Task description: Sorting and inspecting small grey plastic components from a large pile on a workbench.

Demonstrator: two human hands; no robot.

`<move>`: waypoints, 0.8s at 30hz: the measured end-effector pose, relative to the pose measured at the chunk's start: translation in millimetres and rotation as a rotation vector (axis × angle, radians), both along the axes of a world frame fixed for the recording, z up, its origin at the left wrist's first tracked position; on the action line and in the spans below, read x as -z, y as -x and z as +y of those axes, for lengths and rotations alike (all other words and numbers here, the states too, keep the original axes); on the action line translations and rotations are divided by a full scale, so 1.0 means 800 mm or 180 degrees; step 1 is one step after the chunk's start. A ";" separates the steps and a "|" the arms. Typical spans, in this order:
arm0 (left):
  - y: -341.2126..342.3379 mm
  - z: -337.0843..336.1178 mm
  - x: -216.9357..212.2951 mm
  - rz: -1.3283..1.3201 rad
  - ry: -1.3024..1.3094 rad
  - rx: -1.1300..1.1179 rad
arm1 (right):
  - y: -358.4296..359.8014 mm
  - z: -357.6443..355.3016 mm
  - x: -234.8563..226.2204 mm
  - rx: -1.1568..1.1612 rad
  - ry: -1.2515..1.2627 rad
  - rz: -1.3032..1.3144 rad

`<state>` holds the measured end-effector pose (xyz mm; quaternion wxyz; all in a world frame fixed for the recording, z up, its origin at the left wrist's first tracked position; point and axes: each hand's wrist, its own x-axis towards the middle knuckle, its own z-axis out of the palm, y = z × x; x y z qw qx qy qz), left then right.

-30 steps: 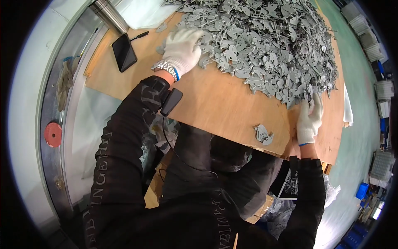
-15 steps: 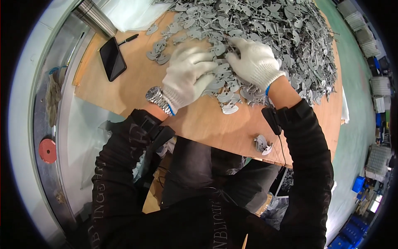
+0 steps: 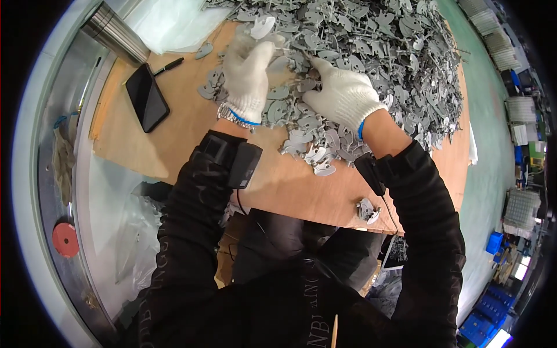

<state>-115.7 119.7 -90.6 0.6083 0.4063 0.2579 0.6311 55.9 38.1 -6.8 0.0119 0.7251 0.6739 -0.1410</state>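
A big heap of flat grey metal parts (image 3: 383, 52) covers the far half of a wooden board (image 3: 191, 133). My left hand (image 3: 248, 72), in a white knit glove, is raised over the heap's left edge, and its fingers close on a grey part (image 3: 264, 26). Right beside it, my gloved right hand (image 3: 343, 95) lies on the heap with its fingertips dug in among the parts. Whether it grips one is hidden. Loose parts (image 3: 313, 152) trail toward me just below both hands.
A black phone (image 3: 147, 97) and a pen (image 3: 168, 65) lie on the board's left part. A metal cylinder (image 3: 113, 35) and plastic sheet (image 3: 168, 23) are at the far left. One grey part (image 3: 366, 210) sits at the near edge. A red disc (image 3: 65, 239) lies lower left.
A second ago my hands were far apart, the right at the board's near right edge. They came together on the heap, then moved farther into it, the left lifting a part.
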 end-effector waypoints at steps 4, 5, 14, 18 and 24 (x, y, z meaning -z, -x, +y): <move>0.008 0.011 0.015 -0.0515 0.0231 0.0708 | 0.001 0.010 0.006 0.0014 0.0051 -0.0138; 0.009 0.014 0.013 -0.0652 0.0337 0.0846 | 0.003 0.010 0.006 0.0016 0.0078 -0.0177; 0.023 -0.003 -0.004 -0.0246 0.0990 0.1085 | -0.008 -0.017 0.008 0.0149 -0.0862 0.0058; 0.025 -0.015 -0.020 -0.0185 0.0894 0.1259 | -0.020 -0.028 0.005 -0.0241 -0.1654 0.0111; 0.009 -0.027 -0.038 0.0933 0.0062 0.1439 | -0.001 -0.030 -0.014 -0.0725 -0.1862 -0.0075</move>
